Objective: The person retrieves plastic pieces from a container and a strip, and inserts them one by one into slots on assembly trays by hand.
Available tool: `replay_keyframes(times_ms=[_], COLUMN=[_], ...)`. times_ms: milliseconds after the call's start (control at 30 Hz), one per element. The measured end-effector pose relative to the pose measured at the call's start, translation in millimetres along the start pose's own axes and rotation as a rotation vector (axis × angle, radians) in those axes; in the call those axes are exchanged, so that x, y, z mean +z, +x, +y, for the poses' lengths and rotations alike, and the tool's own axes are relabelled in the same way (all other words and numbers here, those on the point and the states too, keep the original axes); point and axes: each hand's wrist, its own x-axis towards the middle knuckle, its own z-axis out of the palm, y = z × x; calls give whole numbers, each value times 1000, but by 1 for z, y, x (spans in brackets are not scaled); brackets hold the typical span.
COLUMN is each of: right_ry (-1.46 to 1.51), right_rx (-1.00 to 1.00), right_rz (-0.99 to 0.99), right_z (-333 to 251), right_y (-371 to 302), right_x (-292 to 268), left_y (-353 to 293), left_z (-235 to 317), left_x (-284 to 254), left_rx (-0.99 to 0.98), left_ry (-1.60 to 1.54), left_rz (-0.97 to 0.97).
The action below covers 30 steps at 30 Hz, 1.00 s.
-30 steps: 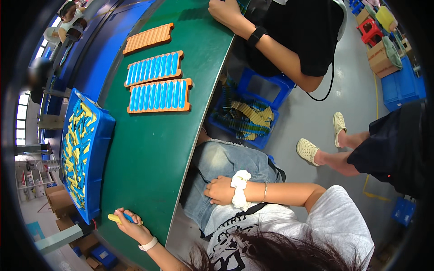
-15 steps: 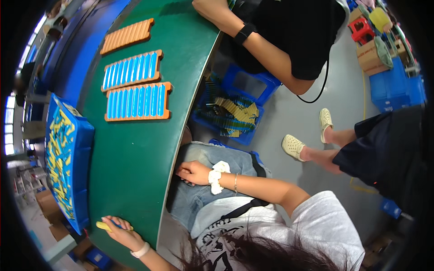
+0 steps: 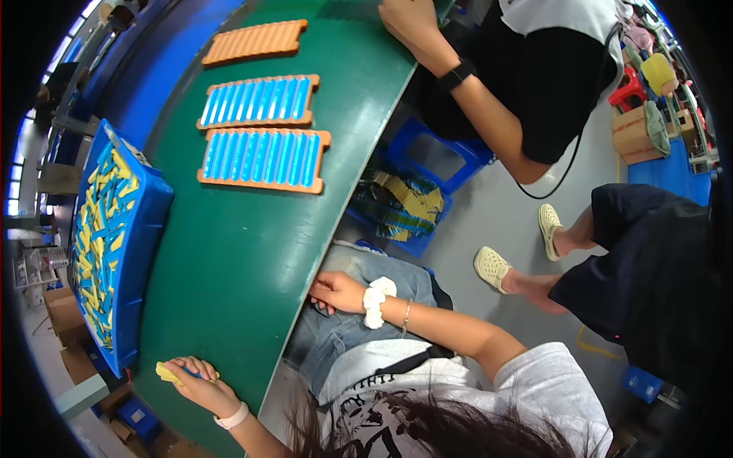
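My left hand [image 3: 197,383] rests low over the green table [image 3: 221,259], its fingers closed around a small blue-and-yellow piece [image 3: 168,373]. The yellow end sticks out past the fingers, and a bit of blue shows between them. How many pieces are in the grip is hidden. My right hand [image 3: 338,293], with a white scrunchie at the wrist, lies over my lap beside the table's edge. Its fingers curl inward, and I see nothing in them. Past my left hand stands a blue bin [image 3: 145,237] full of similar blue-and-yellow pieces.
Two orange ribbed trays [image 3: 326,145] [image 3: 314,91] hold rows of glossy blue sticks; a third orange tray [image 3: 256,42] is bare. Another person's forearm [image 3: 489,111] reaches over the far end. A blue crate [image 3: 418,243] with yellow-and-blue strips stands below. Someone in cream clogs [image 3: 492,269] stands behind.
The whole view has shifted, so the trays sit farther right and the bin lower in the picture. My left hand still grips the piece, and my right hand stays over my lap.
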Motion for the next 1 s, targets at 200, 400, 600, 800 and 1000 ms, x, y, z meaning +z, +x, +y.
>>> replay_keyframes(times_ms=[200, 400, 600, 800, 1000], right_ry=[67, 116, 120, 139, 182], right_rx=[27, 32, 93, 4, 15], right_rz=[18, 41, 45, 22, 67], right_z=[-6, -5, 0, 8, 3], right_y=[5, 10, 7, 10, 14], right_x=[5, -1, -5, -4, -5], left_y=[5, 13, 7, 1, 5], left_z=[3, -1, -3, 2, 2], left_x=[-2, 2, -3, -6, -3], left_rx=[8, -40, 3, -18, -12], left_ry=[-26, -17, -33, -31, -42], left_rz=[-35, -25, -71, -29, -21])
